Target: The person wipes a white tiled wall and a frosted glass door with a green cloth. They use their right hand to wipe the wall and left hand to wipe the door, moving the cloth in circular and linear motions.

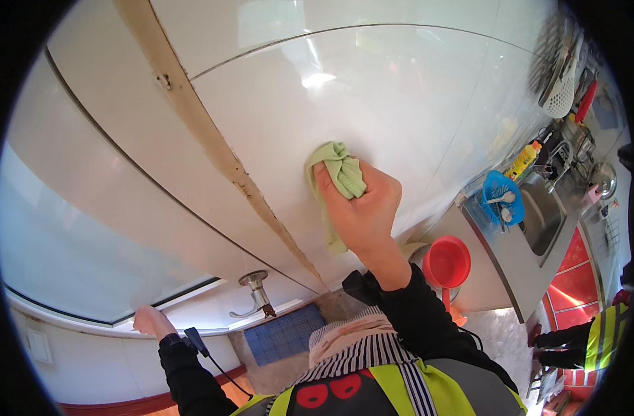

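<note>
My right hand [366, 208] grips a bunched light-green cloth [338, 169] against a glossy white wall panel [265, 114]. One end of the cloth hangs down below the wrist. At lower left, my left hand [153, 321] touches the frame by the corner of a pale glazed pane [98, 234] in a white door; its fingers are partly hidden, so its grip is unclear. A metal lever handle [257, 294] projects from the door to the right of that hand. Between door and panel runs a tan strip [208, 130] with chipped, stained edges.
A red dipper [447, 262] stands right of my right forearm. Beyond it, a counter holds a blue basket [502, 197] with utensils, a yellow bottle [523, 160] and a steel sink [543, 213]. A blue mat [285, 335] lies below. Another person [582, 338] stands at far right.
</note>
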`<state>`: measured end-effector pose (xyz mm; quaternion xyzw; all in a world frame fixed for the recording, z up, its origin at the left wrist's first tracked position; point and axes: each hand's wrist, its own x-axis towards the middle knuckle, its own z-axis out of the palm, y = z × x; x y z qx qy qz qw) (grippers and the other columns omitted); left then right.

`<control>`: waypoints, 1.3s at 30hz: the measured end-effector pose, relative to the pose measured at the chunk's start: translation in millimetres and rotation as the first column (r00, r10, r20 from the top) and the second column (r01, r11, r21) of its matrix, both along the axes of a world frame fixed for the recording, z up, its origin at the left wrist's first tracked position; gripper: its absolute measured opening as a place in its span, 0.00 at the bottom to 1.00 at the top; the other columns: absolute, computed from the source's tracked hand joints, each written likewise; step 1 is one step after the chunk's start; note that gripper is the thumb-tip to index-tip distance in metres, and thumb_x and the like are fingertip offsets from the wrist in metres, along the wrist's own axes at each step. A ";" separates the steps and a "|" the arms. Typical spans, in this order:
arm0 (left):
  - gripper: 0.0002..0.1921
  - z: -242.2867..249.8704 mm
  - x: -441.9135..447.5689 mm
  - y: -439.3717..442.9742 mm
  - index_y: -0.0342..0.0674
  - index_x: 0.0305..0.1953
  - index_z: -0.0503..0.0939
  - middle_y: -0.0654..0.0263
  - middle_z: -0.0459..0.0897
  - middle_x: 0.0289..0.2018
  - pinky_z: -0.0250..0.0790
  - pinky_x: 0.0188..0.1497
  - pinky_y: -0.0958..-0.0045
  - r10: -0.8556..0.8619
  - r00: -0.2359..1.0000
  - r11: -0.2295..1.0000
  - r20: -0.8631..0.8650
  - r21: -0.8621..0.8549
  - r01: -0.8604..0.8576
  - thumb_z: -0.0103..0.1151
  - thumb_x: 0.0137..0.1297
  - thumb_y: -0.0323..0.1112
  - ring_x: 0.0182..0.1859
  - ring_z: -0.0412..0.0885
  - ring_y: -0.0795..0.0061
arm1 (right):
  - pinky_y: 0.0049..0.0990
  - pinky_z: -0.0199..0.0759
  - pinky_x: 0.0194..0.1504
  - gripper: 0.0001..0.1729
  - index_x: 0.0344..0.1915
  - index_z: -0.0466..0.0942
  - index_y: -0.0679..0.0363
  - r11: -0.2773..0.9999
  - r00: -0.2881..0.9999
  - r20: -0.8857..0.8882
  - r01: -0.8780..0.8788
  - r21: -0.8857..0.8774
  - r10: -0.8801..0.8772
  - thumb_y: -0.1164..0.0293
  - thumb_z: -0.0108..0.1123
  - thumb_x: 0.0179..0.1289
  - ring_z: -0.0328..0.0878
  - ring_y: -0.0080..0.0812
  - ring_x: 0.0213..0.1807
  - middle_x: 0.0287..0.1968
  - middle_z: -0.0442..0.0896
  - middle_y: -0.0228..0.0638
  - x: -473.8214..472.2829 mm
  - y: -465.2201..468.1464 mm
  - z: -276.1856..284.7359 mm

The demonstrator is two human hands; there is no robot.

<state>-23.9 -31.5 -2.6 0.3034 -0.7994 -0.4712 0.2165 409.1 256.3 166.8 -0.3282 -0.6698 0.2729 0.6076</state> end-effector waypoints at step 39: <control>0.14 -0.8 -7.0 -0.5 0.29 0.39 0.78 0.44 0.84 0.41 0.77 0.42 0.52 0.115 0.993 0.993 0.034 -0.008 -0.115 0.48 0.62 0.35 0.43 0.84 0.46 | 0.29 0.67 0.22 0.10 0.26 0.80 0.62 0.981 0.983 -0.004 0.186 0.064 -0.186 0.68 0.69 0.57 0.74 0.35 0.17 0.18 0.78 0.37 10.7 15.5 -49.2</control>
